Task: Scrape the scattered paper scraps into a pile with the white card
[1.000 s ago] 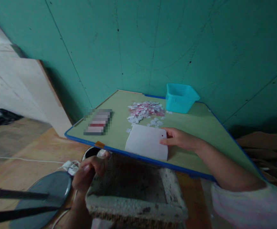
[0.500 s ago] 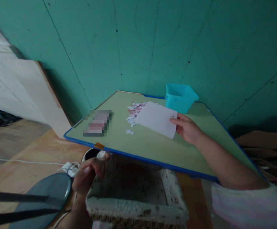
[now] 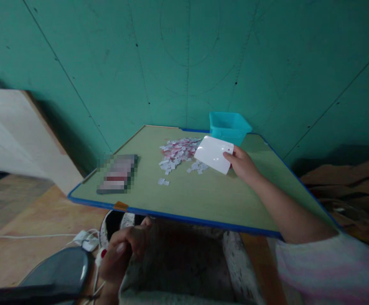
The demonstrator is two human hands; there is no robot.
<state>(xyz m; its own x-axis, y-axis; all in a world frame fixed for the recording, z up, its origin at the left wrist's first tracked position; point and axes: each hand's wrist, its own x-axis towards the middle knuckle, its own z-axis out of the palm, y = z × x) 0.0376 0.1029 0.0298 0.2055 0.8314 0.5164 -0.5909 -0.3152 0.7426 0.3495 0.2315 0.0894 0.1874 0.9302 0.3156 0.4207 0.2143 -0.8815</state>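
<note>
My right hand point(image 3: 242, 166) pinches the right end of a glossy white plastic sheet point(image 3: 211, 152) with a small hole near its corner. The sheet is tilted over the table, right of a pile of small pink and white paper pieces point(image 3: 180, 152). A smaller cluster of paper bits point(image 3: 199, 167) lies by its lower left edge. Low at the left, my left hand point(image 3: 124, 245) is closed at the left rim of a cloth-lined basket point(image 3: 240, 262), below the table's front edge. Its fingertips are partly hidden.
A turquoise plastic bin point(image 3: 229, 127) stands at the back of the blue-edged table point(image 3: 203, 203), before a green wall point(image 3: 187, 63). A blurred-out flat item point(image 3: 117, 173) lies at the left. A grey stool point(image 3: 60, 271) and a white cable point(image 3: 28, 237) are lower left.
The white sheet has moved off the pile and tipped, so more paper pieces show, with a small cluster apart at the right. My left hand stays at the basket; the view has shifted.
</note>
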